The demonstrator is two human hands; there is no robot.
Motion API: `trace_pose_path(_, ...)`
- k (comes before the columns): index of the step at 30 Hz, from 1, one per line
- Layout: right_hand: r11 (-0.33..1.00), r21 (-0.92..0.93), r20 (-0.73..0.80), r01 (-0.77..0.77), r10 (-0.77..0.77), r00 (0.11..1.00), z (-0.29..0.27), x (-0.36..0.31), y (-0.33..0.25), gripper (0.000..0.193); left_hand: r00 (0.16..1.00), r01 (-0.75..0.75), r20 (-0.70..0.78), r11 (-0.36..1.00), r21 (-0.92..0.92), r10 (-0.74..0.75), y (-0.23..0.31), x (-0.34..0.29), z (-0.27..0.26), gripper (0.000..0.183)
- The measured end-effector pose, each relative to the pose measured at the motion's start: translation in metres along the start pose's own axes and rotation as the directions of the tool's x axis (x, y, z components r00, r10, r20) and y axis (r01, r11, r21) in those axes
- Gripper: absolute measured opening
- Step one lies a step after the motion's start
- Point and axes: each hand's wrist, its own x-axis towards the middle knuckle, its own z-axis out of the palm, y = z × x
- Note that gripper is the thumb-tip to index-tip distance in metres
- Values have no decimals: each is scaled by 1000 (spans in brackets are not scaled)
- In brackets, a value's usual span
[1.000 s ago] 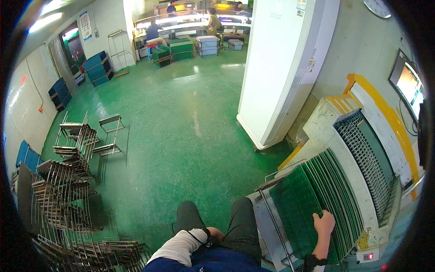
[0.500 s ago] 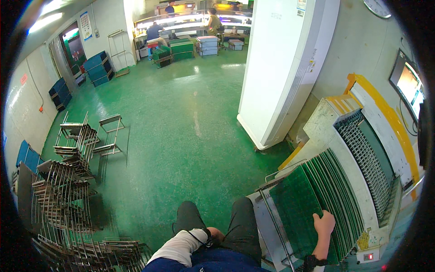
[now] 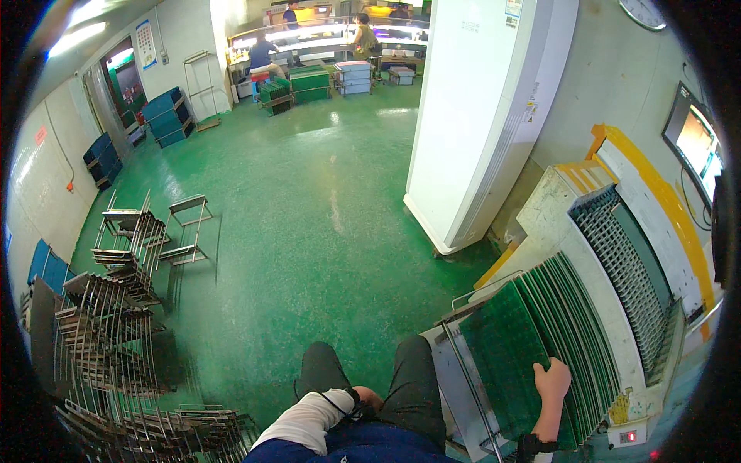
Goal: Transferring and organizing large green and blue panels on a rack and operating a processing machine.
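My right hand (image 3: 552, 380) rests among a row of thin green boards (image 3: 598, 347) standing on edge in a metal rack (image 3: 471, 383) at my lower right. Its fingers are closed over the edge of one green board (image 3: 505, 332), with the thumb lying against the broad face. A dark band circles that wrist. My left hand (image 3: 370, 398) lies in my lap between my thighs, below a pale sleeve (image 3: 309, 420). Only part of it shows, and its fingers are hidden.
Beyond the boards stands a machine with a slotted grid (image 3: 621, 266). A tall white cabinet (image 3: 471, 116) rises ahead. Nested metal racks (image 3: 116, 324) crowd the left side of the green floor (image 3: 285, 216). People sit at a lit bench (image 3: 324, 42) far back.
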Motion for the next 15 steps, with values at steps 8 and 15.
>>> trace_pose_path(8,1000,-7,-23,-21,21,1000,2,-1,0,36,977,9,-212,999,-52,-20,-35,26,27,40)
trace_pose_path(15,999,-33,-5,22,-23,1000,5,2,5,37,975,-30,-222,992,-119,3,-32,21,24,42)
